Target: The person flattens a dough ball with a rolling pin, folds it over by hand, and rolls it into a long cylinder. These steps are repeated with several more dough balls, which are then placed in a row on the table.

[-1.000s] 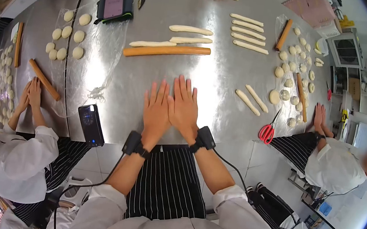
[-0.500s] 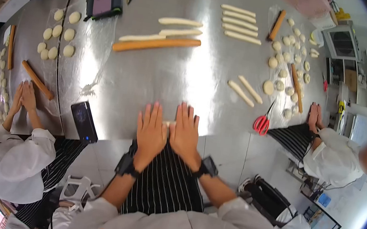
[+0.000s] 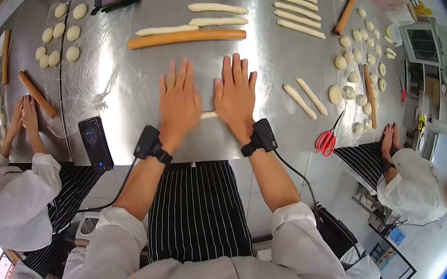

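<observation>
My left hand (image 3: 178, 102) lies palm down on the steel table (image 3: 144, 95), its fingers stretched forward and slightly blurred. Beside it, my right hand (image 3: 236, 93) is also flat, with fingers extended and thumb a little apart. A short piece of a dough strip (image 3: 210, 115) shows between the two hands; the rest of it is hidden under my palms. Farther forward lies a wooden rolling pin (image 3: 187, 40), with several dough strips (image 3: 218, 8) just behind it. Two more dough strips (image 3: 300, 101) rest to the right of my right hand.
Red-handled scissors (image 3: 326, 143) lie near the right front edge, a phone (image 3: 95, 142) near the left front edge. Dough balls (image 3: 73, 33) sit at left, others (image 3: 354, 78) at right on plastic. Co-workers' hands (image 3: 24, 116) are at left and others (image 3: 390, 140) at right.
Both my hands have slid forward across the table, away from my body, and the dough strip between them has shifted forward too. The camera view has tilted slightly.
</observation>
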`<control>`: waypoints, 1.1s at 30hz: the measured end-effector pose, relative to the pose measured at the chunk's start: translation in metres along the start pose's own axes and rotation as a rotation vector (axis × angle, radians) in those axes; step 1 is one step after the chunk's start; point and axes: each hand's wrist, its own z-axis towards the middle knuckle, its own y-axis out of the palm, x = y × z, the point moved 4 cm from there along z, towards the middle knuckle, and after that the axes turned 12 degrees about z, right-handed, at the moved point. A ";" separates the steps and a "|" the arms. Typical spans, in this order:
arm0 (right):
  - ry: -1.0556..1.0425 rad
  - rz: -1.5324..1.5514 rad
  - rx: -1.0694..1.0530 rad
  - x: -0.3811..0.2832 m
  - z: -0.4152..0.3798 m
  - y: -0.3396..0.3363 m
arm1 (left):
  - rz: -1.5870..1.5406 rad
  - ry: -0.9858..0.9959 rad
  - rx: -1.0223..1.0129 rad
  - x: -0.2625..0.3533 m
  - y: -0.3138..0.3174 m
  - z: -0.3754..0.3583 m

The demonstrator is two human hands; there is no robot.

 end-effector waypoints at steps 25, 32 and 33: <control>0.109 -0.003 -0.204 -0.013 -0.135 0.013 | -0.024 -0.014 -0.053 0.024 0.011 -0.120; 0.021 0.047 -0.005 0.000 -0.024 0.004 | 0.013 -0.019 0.081 0.009 -0.004 -0.016; 0.082 -0.003 -0.089 -0.001 -0.067 0.003 | 0.034 -0.015 -0.013 0.010 0.000 -0.041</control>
